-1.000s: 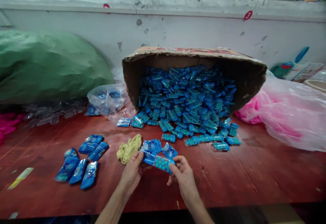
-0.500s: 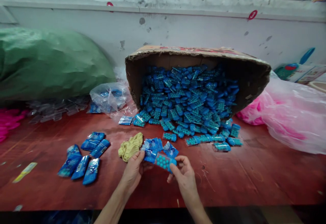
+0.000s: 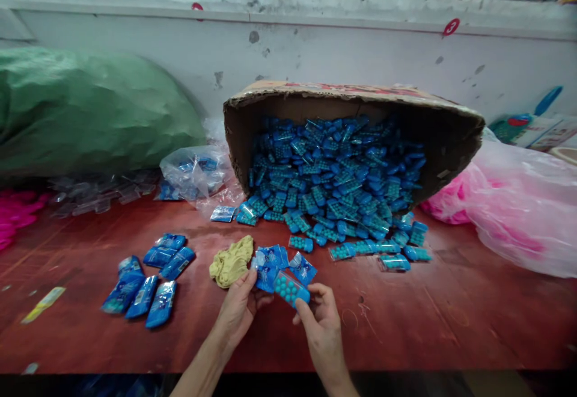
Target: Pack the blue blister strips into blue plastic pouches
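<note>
My right hand pinches a small clear container of turquoise balls by its blue capped end, tilted just above the table. My left hand is closed on the edge of a blue printed packet, thumb on top; its fingers underneath are partly hidden. The container's clear end points towards this packet. Another flat blue packet lies just behind the container. A crumpled yellow-green lump, perhaps cloth or putty, sits beside my left hand.
A cardboard box on its side spills many similar containers onto the red table. Several filled blue packets and a yellow cutter lie left. A green sack and a pink-filled plastic bag flank the box.
My right hand has shifted slightly left and tilted the container more steeply, its capped end lower. The left hand stays nearly in place at the packet.
</note>
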Demonstrator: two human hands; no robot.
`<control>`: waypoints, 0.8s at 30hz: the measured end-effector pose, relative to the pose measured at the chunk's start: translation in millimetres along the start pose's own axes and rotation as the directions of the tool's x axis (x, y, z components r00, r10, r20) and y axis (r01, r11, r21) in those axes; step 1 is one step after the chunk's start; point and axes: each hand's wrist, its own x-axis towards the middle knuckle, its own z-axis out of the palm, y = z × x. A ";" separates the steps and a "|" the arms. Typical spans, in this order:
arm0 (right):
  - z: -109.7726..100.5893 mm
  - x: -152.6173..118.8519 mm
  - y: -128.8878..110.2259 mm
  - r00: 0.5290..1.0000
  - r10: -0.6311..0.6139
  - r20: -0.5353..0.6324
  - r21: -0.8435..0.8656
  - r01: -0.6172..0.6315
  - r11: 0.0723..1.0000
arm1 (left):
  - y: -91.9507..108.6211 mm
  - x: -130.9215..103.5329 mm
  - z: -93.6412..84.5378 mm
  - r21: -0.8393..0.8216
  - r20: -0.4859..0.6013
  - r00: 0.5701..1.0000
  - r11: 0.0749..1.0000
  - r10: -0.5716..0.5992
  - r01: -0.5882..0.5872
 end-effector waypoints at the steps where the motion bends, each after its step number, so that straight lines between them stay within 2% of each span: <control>1: 0.2 -0.5 1.3 1.000 0.005 0.022 0.003 -0.005 1.000 | 0.2 0.6 0.9 -0.001 -0.001 1.000 1.000 0.007 -0.007; 5: 1.3 1.8 5.4 0.998 0.020 0.064 0.005 -0.021 1.000 | 2.0 4.7 5.9 -0.005 0.000 0.999 0.999 0.042 -0.042; 10: 5.1 9.1 6.2 0.997 0.059 0.051 0.040 -0.061 0.997 | 2.3 8.4 13.8 0.037 -0.010 0.991 0.991 0.133 -0.132; 16: 7.8 8.8 15.0 0.998 0.044 0.037 -0.038 -0.043 0.998 | 0.6 -0.5 19.6 0.028 0.046 0.997 0.997 0.065 -0.067; 20: 8.4 4.1 19.7 0.995 -0.048 0.089 -0.179 0.064 0.982 | -3.2 -1.0 22.8 0.002 0.004 1.000 1.000 0.009 -0.009; 22: 11.2 4.1 20.1 0.992 -0.076 0.098 -0.211 0.095 0.973 | -6.8 1.3 25.9 0.000 -0.008 1.000 1.000 0.030 -0.030; 24: 15.1 6.3 20.0 0.996 -0.032 0.083 -0.161 0.045 0.986 | -10.2 3.9 29.1 0.018 -0.034 0.995 0.996 0.093 -0.092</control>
